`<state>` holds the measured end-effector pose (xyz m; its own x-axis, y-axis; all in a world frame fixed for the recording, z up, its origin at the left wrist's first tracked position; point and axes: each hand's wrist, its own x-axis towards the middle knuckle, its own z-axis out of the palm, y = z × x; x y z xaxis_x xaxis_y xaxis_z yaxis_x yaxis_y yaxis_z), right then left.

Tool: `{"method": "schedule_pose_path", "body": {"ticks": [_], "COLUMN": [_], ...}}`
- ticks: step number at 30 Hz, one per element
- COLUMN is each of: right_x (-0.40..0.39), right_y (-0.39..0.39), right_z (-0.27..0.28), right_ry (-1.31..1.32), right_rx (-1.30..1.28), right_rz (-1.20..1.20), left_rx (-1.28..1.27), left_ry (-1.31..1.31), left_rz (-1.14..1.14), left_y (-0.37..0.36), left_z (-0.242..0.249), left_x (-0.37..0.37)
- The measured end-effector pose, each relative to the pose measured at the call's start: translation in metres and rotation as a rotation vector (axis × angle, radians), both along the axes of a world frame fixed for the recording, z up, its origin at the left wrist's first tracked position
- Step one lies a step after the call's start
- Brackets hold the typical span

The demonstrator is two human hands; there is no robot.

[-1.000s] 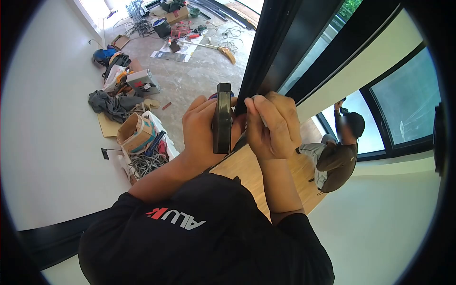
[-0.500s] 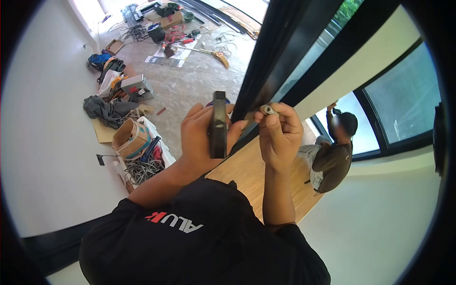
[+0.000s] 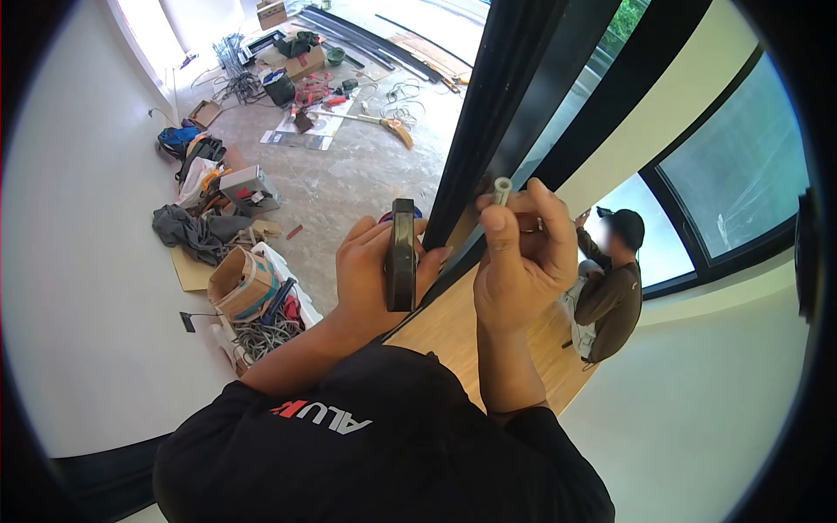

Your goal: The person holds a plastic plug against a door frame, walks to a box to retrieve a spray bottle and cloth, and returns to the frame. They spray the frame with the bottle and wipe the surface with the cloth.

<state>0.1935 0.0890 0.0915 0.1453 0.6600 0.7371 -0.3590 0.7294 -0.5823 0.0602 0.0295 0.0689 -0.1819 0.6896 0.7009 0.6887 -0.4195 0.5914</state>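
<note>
My left hand (image 3: 363, 272) is closed around a dark, narrow, block-shaped tool (image 3: 402, 257) with a shiny top face; its lower part is hidden. A bit of something blue and red (image 3: 410, 213) shows behind those fingers. In my right hand (image 3: 523, 266), a pale grey wall plug (image 3: 502, 191) is pinched between thumb and fingers, its hollow end facing up. Both hands are beside the tall black window or door frame (image 3: 497, 96), the right one close to its right side.
At right, a person (image 3: 615, 279) in a dark top is low by another black-framed window (image 3: 737, 166). On the left stand a cardboard box (image 3: 240, 281), cables (image 3: 266, 336), bags and a grey box (image 3: 250, 187). A broom (image 3: 397, 131) and tools lie on the far floor.
My right hand has moved slightly up and right, its fingers straighter, and the wall plug now points more upright. The left hand and its dark tool sit a little lower in view.
</note>
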Motion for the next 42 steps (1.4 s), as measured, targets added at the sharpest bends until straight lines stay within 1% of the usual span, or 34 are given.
{"method": "schedule_pose_path", "body": {"ticks": [2, 5, 6, 9, 12, 15, 18, 21, 22, 26, 29, 33, 36, 39, 42], "right_x": [-0.008, -0.009, -0.013, -0.012, -0.006, -0.006, -0.009, -0.002, -0.006, -0.004, -0.005, -0.006, -0.005, -0.005, -0.003], "right_y": [0.003, 0.007, 0.004, 0.002, 0.004, 0.003, 0.008, 0.008, 0.005, 0.009, 0.009, 0.007, 0.009, 0.008, 0.014], "right_z": [0.016, 0.021, 0.020, 0.019, 0.021, 0.013, 0.024, 0.019, 0.018, 0.025, 0.017, 0.022, 0.017, 0.024, 0.016], "right_ry": [-0.026, -0.222, -0.153, -0.166, -0.259, -0.225, -0.196, -0.302, -0.260, -0.298, -0.266, -0.226, -0.211, -0.189, -0.269], "right_rx": [0.087, 0.300, 0.275, 0.245, 0.307, 0.277, 0.262, 0.346, 0.316, 0.324, 0.324, 0.275, 0.308, 0.267, 0.386], "right_rz": [-0.185, -0.447, -0.399, -0.424, -0.451, -0.375, -0.416, -0.425, -0.395, -0.400, -0.374, -0.352, -0.325, -0.311, -0.296], "left_rx": [-0.025, -0.021, -0.010, -0.039, -0.043, -0.062, -0.042, -0.006, 0.012, -0.008, -0.011, -0.021, 0.000, 0.021, 0.005], "left_ry": [0.022, 0.044, 0.050, 0.028, 0.010, 0.041, 0.042, 0.038, 0.034, 0.020, 0.040, 0.021, 0.040, 0.078, 0.101], "left_rz": [0.010, 0.005, 0.002, -0.009, -0.008, -0.006, -0.016, -0.005, -0.003, -0.001, 0.011, -0.014, 0.007, 0.026, 0.002], "left_y": [0.001, 0.003, 0.004, 0.004, 0.005, 0.002, 0.005, 0.009, 0.011, 0.006, 0.011, 0.006, 0.007, 0.008, 0.007], "left_z": [0.004, 0.004, 0.003, 0.003, 0.001, 0.004, 0.003, -0.002, -0.002, -0.005, 0.000, 0.000, -0.002, -0.003, 0.003], "left_x": [0.002, 0.001, 0.000, 0.000, 0.001, 0.000, -0.001, -0.002, -0.002, 0.000, 0.001, 0.003, 0.004, 0.006, 0.006]}}
